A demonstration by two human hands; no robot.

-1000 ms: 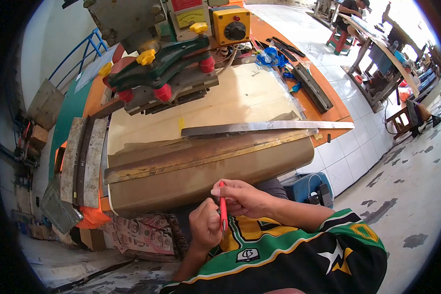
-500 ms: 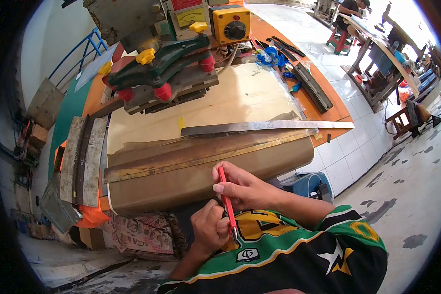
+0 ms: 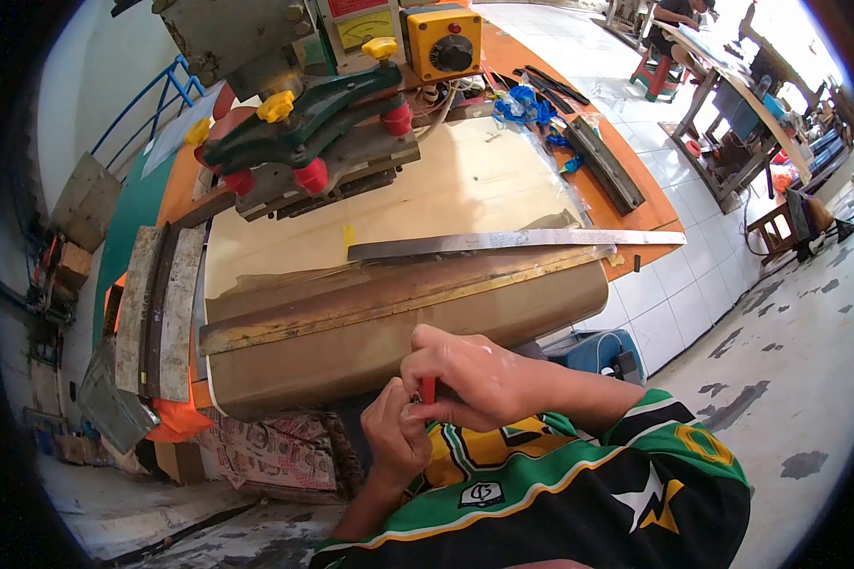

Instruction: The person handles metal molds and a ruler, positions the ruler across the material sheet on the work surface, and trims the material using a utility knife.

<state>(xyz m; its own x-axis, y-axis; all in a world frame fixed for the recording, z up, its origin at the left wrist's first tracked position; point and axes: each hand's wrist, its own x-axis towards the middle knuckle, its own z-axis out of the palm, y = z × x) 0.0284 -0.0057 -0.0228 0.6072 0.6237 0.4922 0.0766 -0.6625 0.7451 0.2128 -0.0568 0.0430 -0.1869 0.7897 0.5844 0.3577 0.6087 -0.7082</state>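
Note:
My right hand [image 3: 465,375] is closed around a red pen [image 3: 428,389]; only a short red piece shows between the fingers. Pressed up against it, my left hand [image 3: 395,431] has its fingers curled closed, and what they pinch is hidden. Both hands are in front of my body, near the front edge of a brown sheet [image 3: 304,370] that hangs over the table's rounded edge. A long worn strip [image 3: 403,302] runs across that sheet. Behind it lies a steel ruler [image 3: 517,240], its right end reaching the orange tabletop.
Above the table at upper left hangs a machine head with a green bracket [image 3: 304,133] and red knobs. A yellow control box [image 3: 442,45] stands behind. To the right lie a dark metal bar [image 3: 604,166] and blue plastic [image 3: 525,106]. A person [image 3: 674,24] sits far back.
My right hand has turned over and lowered around the pen, now covering most of it. My left hand has risen slightly to meet it. The ruler and sheet stay put.

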